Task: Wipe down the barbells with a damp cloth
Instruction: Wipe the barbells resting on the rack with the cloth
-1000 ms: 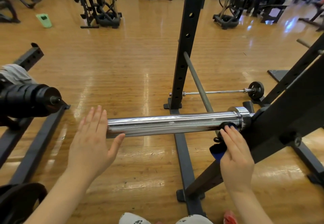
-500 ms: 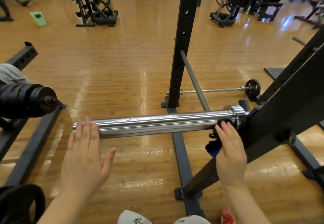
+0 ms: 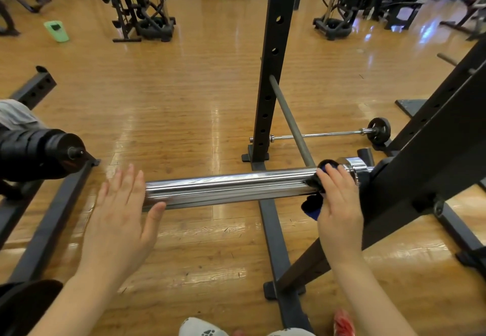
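A chrome sleeve [image 3: 231,187] of a barbell lies level across the middle of the view, a smooth, mirror-bright cylinder streaked with long reflections. Its right end meets a polished collar [image 3: 351,167] that sits against a matt black rack [image 3: 431,167] of square steel tube. The cloth [image 3: 311,205] is dark and soft, black with a blue fold, bunched at the sleeve's right end just left of the collar; part of it wraps over the top of the sleeve and part hangs below.

The right hand [image 3: 339,204] lies over the cloth with its fingers [image 3: 328,177] curled over the sleeve, holding the cloth against the metal. The left hand [image 3: 118,220] is spread wide and flat, fingers straight and slightly blurred, covering the sleeve's left end; the thumb [image 3: 155,212] points along the underside of the sleeve, and whether the palm touches the chrome cannot be told. It holds nothing.

Behind the sleeve stands a black upright [image 3: 271,62] punched with round holes, and a dull grey bar [image 3: 289,120] leans from it down toward the collar. A thin barbell [image 3: 323,134] with a small black plate [image 3: 378,130] lies on the glossy wooden floor [image 3: 168,93]. At the left edge a stack of black plates [image 3: 34,154] sits on a horizontal peg
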{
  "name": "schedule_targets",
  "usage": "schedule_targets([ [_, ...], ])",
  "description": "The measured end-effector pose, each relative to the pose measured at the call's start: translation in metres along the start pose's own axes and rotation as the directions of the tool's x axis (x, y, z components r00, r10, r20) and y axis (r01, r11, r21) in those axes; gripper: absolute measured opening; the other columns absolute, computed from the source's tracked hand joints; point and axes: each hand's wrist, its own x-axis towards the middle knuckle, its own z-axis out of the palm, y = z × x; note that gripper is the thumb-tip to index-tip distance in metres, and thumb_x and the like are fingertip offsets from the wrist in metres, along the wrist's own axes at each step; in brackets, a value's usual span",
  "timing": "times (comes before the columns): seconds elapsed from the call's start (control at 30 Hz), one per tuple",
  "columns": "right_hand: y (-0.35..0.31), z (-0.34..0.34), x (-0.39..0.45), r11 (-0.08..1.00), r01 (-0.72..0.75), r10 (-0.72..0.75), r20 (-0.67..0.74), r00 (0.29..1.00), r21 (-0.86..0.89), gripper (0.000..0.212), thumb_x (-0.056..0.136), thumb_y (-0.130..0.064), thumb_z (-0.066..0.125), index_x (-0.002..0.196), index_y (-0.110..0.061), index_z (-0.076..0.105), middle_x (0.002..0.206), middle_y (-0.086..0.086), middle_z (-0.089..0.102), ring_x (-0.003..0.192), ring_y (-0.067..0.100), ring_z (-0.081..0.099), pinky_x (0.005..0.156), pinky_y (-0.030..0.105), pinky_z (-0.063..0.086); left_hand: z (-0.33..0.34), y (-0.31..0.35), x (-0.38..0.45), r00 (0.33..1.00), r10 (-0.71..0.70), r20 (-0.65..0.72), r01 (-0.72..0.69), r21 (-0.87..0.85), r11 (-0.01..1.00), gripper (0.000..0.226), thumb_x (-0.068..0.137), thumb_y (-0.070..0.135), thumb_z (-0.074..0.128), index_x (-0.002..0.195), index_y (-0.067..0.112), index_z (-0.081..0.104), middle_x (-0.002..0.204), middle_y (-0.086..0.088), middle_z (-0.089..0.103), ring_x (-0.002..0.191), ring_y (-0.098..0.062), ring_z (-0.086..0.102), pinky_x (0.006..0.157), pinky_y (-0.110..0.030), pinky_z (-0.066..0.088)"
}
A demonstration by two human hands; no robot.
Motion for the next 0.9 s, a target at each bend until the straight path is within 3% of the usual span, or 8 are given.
schedule_targets([
  [0.07,0.003,-0.003,-0.012,1.000,0.014,-0.014,-0.016,1.000,0.019,0.042,0.090,-0.006,0.034,0.127,0.000,0.052,0.130,0.016,0.053,0.130,0.026,0.037,0.115,0.018,0.016,0.001,0.003,-0.017,1.000,0.000,0.009,0.000,-0.016,1.000,0.080,0.100,0.055,0.011,0.140,-0.011,0.033,0.149,-0.024,0.030,0.140,-0.030,0.023,0.118,-0.029,-0.002],
  [0.17,0.006,-0.006,-0.020,0.999,0.029,-0.027,-0.037,0.999,0.046,0.039,0.090,-0.003,0.033,0.125,-0.001,0.049,0.129,0.011,0.049,0.129,0.025,0.038,0.114,0.017,0.018,0.008,0.006,-0.029,1.000,0.008,0.030,-0.008,0.010,1.000,0.078,0.100,0.053,0.015,0.141,-0.013,0.027,0.150,-0.024,0.025,0.140,-0.029,0.017,0.117,-0.025,-0.008],
  [0.4,-0.003,-0.014,-0.002,0.998,0.002,0.003,-0.073,0.997,0.066,0.040,0.090,-0.004,0.033,0.121,0.005,0.058,0.124,0.011,0.055,0.126,0.022,0.043,0.113,0.019,0.023,0.010,0.004,-0.010,0.997,0.010,-0.075,-0.004,0.074,0.997,0.082,0.099,0.055,0.012,0.137,-0.013,0.038,0.144,-0.029,0.037,0.134,-0.039,0.035,0.112,-0.037,0.010],
  [0.6,-0.007,0.000,0.013,0.997,0.034,-0.033,0.012,0.999,-0.075,0.035,0.091,-0.012,0.048,0.122,-0.001,0.060,0.127,0.016,0.058,0.130,0.027,0.038,0.110,0.044,0.031,0.007,0.003,-0.009,0.999,0.010,-0.052,-0.006,0.069,0.998,0.083,0.099,0.056,0.013,0.137,-0.014,0.038,0.144,-0.028,0.037,0.134,-0.039,0.035,0.110,-0.038,0.011],
  [0.67,-0.001,0.001,0.005,0.996,0.055,-0.054,0.011,0.998,-0.070,0.036,0.089,-0.004,0.051,0.124,0.001,0.057,0.126,0.018,0.057,0.129,0.029,0.039,0.113,0.040,0.028,0.007,0.003,-0.009,0.999,0.006,-0.048,-0.003,0.060,0.998,0.083,0.099,0.056,0.014,0.137,-0.014,0.037,0.144,-0.028,0.036,0.134,-0.038,0.034,0.111,-0.037,0.010],
  [0.77,0.009,-0.005,-0.004,0.995,0.086,-0.085,0.010,0.996,-0.051,0.040,0.089,-0.004,0.039,0.124,0.004,0.056,0.126,0.021,0.057,0.127,0.029,0.041,0.116,0.024,0.019,0.006,0.004,-0.010,0.999,0.010,-0.048,-0.007,0.064,0.998,0.083,0.099,0.057,0.014,0.137,-0.013,0.038,0.144,-0.028,0.037,0.134,-0.038,0.034,0.111,-0.036,0.010],
  [0.9,0.011,-0.014,-0.014,0.995,0.092,-0.090,0.056,0.994,-0.030,0.042,0.088,-0.003,0.034,0.127,0.001,0.051,0.129,0.019,0.054,0.130,0.026,0.039,0.116,0.022,0.018,0.005,0.003,-0.011,0.999,0.020,-0.030,-0.017,0.099,0.995,0.084,0.098,0.057,0.014,0.138,-0.014,0.037,0.144,-0.028,0.036,0.134,-0.038,0.034,0.110,-0.037,0.011],
])
